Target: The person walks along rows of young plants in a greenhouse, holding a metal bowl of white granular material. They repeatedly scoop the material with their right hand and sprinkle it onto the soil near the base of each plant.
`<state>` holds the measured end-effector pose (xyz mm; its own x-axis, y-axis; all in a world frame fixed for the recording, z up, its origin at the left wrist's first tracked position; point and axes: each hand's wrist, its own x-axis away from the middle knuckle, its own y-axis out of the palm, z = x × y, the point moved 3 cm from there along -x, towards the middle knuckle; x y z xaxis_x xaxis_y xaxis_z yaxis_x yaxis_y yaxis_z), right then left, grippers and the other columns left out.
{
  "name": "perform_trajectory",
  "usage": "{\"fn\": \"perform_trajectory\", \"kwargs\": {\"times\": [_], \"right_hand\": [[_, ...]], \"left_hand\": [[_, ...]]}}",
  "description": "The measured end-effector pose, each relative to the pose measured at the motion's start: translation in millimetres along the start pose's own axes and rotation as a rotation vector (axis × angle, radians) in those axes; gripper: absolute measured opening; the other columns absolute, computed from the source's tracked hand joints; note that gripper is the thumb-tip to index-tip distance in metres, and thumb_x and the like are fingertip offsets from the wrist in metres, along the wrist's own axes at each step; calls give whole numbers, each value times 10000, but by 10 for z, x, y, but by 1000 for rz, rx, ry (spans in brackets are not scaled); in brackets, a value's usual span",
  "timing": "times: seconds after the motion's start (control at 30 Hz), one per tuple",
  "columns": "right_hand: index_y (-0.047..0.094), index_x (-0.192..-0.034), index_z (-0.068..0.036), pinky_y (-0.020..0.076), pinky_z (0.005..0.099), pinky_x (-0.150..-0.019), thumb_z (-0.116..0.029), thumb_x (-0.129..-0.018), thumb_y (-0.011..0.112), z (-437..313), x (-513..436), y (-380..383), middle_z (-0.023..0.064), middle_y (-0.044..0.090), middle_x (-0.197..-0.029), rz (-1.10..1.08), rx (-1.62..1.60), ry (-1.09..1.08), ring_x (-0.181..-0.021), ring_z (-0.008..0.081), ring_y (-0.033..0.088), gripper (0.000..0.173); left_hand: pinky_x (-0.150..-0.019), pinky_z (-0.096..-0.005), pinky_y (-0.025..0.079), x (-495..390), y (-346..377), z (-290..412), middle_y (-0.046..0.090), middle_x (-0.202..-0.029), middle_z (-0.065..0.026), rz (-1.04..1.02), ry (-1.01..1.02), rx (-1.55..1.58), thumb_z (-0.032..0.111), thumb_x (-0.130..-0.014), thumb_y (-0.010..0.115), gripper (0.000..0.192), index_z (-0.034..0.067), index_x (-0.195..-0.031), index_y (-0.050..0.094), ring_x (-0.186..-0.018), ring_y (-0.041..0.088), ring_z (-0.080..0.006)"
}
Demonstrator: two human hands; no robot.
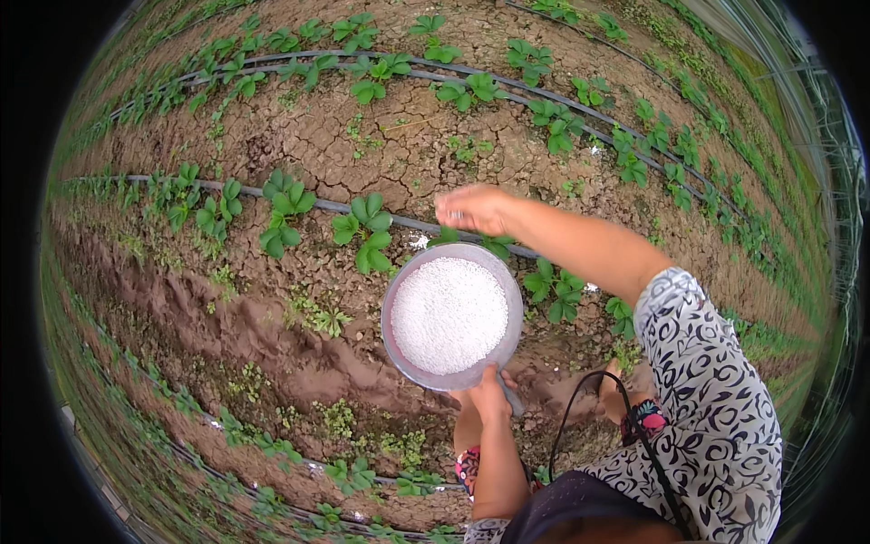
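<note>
My left hand (pixel 491 394) grips the handle of a round grey metal pan (pixel 514 289), held level above the soil. White granules (pixel 448 316) fill much of the pan. Past its far rim, my right hand (pixel 472 209) hangs over the planted row, blurred, its fingers curled with white bits showing among them. Just below that hand, leaves of a strawberry plant (pixel 498 245) are partly hidden by the pan. A small white heap (pixel 419 241) lies on the ground beside a leafy strawberry plant (pixel 367 231).
A grey drip irrigation hose (pixel 326 204) runs along this row. Farther off, paired hoses (pixel 435 64) pass among more strawberry plants (pixel 533 61). Cracked soil (pixel 299 143) lies between rows, with a muddy furrow (pixel 285 340) and small weeds (pixel 333 319) nearer me. A black cord (pixel 567 408) loops by my legs.
</note>
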<state>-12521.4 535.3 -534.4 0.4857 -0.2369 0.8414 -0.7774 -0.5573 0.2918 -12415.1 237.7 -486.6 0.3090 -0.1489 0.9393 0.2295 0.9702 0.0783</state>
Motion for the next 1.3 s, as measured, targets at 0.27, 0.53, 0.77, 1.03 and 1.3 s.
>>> {"fn": "perform_trajectory", "kwargs": {"times": [0.27,0.53,0.77,1.03,1.3], "right_hand": [[272,-1365,-13,592,290,-700,-93,-863,579,-1426,-510,-16,226,441,-1273,507,204,-346,-966,282,602,593],[666,-860,-37,512,321,-609,-140,-794,622,773,371,574,117,659,-770,-277,1279,-468,-654,206,634,130],[645,-778,34,507,417,-718,-147,-725,628,2007,557,1097,233,629,-802,-442,1602,-319,-774,361,626,189],[679,-910,-30,497,376,-764,-116,-724,633,2251,464,1399,203,646,-831,-634,1321,-359,-827,363,620,209],[627,-1012,45,556,267,-658,-48,-806,647,1667,-88,1959,127,664,-848,-438,572,308,-750,174,651,227]], "left_hand": [[-407,-279,413,29,-45,96,527,-618,-97,13,-44,2,76,-835,518,114,-29,-875,505,-461,482,-172],[-404,-278,417,65,-103,189,530,-614,-92,101,48,91,73,-823,523,124,-24,-897,503,-449,484,-162],[-404,-262,403,25,-380,12,542,-735,-85,217,-48,303,59,-808,529,88,-17,-847,509,-550,507,-153],[-412,-294,416,-56,-685,-17,490,-602,-77,315,-49,515,63,-835,504,109,17,-924,462,-444,450,-168],[-418,-305,418,-71,-861,257,499,-630,-95,268,-19,521,37,-821,503,139,0,-944,451,-467,468,-181]]}}
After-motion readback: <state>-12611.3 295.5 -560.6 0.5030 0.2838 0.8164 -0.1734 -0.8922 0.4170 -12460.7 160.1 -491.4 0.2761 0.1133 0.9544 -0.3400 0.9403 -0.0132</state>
